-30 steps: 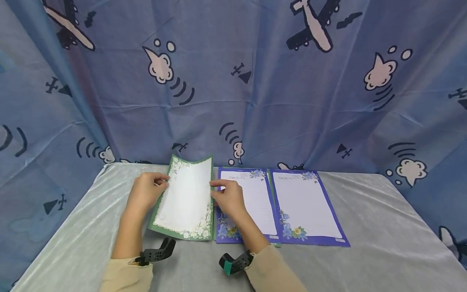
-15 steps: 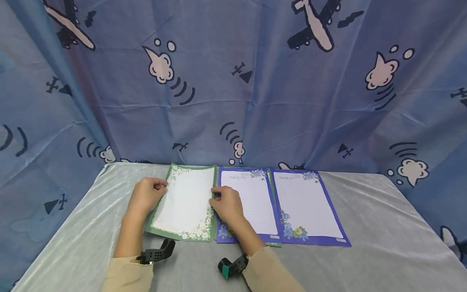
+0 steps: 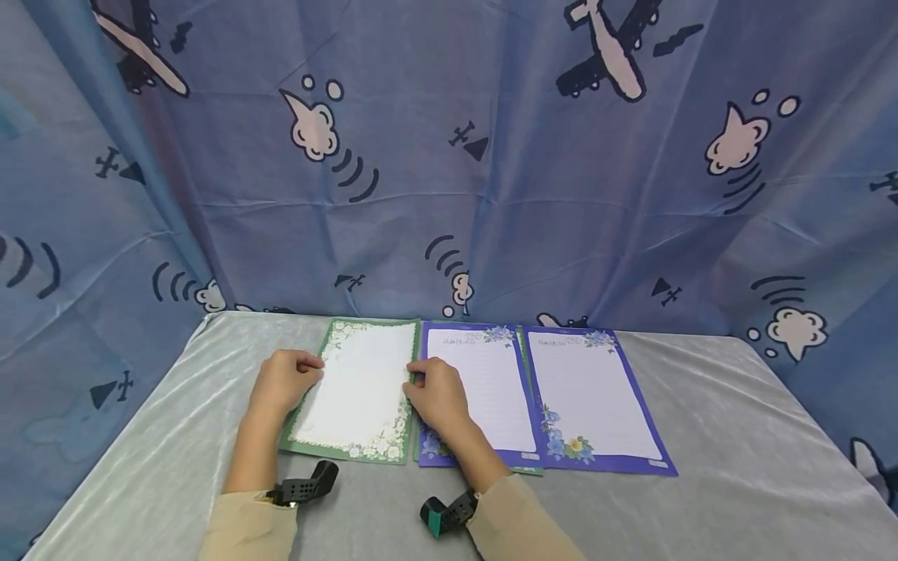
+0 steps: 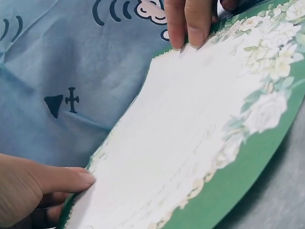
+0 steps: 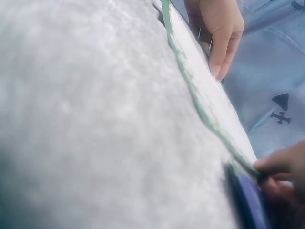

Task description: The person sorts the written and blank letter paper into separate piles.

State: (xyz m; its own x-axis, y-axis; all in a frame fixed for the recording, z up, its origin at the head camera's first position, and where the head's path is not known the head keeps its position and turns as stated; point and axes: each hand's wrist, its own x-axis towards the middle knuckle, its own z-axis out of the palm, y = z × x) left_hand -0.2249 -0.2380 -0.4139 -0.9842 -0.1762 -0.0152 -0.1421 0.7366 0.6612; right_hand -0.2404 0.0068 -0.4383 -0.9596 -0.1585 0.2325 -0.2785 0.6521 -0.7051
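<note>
Since a second ago, the far edge of the green-bordered sheet (image 3: 361, 382) has dropped from a raised curl to near the tabletop (image 3: 730, 436); both hands sit a little nearer and lower.

Head view: green-bordered sheet at the left end of a row, seemingly flat. Left hand (image 3: 282, 382) pinches its left edge, right hand (image 3: 440, 393) its right. Right beside it, the middle purple-bordered sheet (image 3: 484, 397), green showing at its edges; then the right purple-bordered sheet (image 3: 592, 397), touching or overlapping it. Curtain (image 3: 414, 171) behind.

Left wrist view: thumb over the sheet, fingers under, a clear pinch. Sheet bows between the two hands, so perhaps not fully settled.

Right wrist view: blurred. Right hand's thumb and fingers nip the sheet's border; a purple corner lies just beside. The near border looks wavy.

Progress, by judgement: row of three laid out, green-bordered sheet nearly down. Left to do: smoothing and letting go, neither hand having released. Whether edges align underneath, cannot tell.
</note>
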